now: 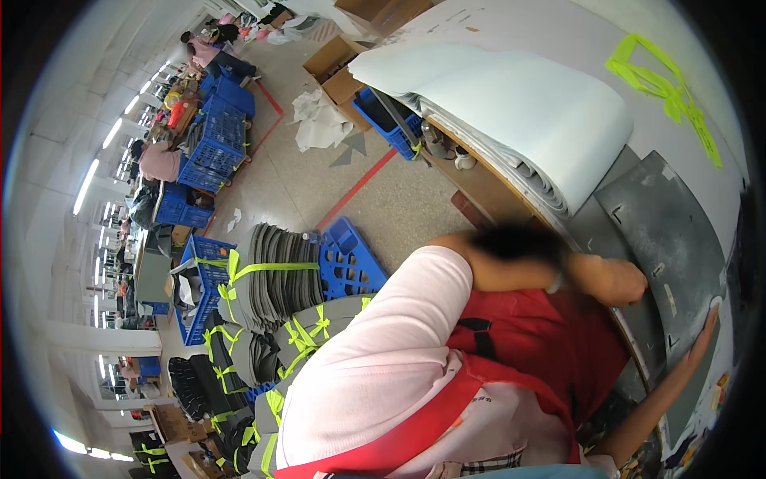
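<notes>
A dark grey, curved-edged sheet, like a template with small L-shaped and slot-like marks, lies on the table at the right. My left hand is closed at the sheet's near edge, with its fingers curled under. Whatever it may grip is hidden. My right hand rests along the lower right end of the sheet, fingers stretched out, one fingertip covered in white. Beneath the template lies another grey sheet, partly covered.
Beyond the template, a thick folded stack of pale sheeting covers the table. A neon yellow strip lies farther back. Tied stacks of grey pieces and a blue crate stand at the left. Blue bins and co-workers are in the background.
</notes>
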### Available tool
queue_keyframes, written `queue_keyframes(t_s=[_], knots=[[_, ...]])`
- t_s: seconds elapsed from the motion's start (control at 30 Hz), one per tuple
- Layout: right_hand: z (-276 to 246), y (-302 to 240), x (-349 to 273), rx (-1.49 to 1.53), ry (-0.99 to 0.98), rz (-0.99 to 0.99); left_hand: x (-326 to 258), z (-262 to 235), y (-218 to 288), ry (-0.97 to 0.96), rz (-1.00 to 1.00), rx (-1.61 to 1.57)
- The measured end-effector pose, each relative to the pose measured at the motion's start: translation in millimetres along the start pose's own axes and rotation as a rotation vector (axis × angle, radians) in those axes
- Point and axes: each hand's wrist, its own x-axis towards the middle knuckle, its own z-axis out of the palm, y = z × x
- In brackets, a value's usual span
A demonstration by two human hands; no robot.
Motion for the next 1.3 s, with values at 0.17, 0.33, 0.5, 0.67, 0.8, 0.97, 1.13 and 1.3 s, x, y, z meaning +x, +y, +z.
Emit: queue_keyframes(t_s=[0.17,0.33,0.5,0.67,0.8,0.97,1.13,1.3], knots=[[-13,-11,-7,-0.084,0.023,-0.078,4,-5,4,0.026,0.084,-0.006],[-11,-10,-11,-0.179,0.028,-0.114,3,-6,2,0.036,0.093,-0.067],[-2,-12,-12,-0.071,0.038,-0.055,5,0,-2,0.069,0.124,0.011],[-5,-10,-12,-0.029,0.028,-0.015,3,-6,3,0.048,0.112,-0.034],[-11,-6,-6,-0.087,0.039,-0.057,1,-8,6,0.086,0.119,-0.039],[-6,2,-5,-0.016,0.013,-0.030,-1,-4,6,0.084,0.117,0.042],[-12,7,1,-0.124,0.002,-0.092,0,2,12,0.102,0.179,0.147],[0,7,-5,-0.070,0.002,-0.067,-4,7,12,0.149,0.206,0.193]])
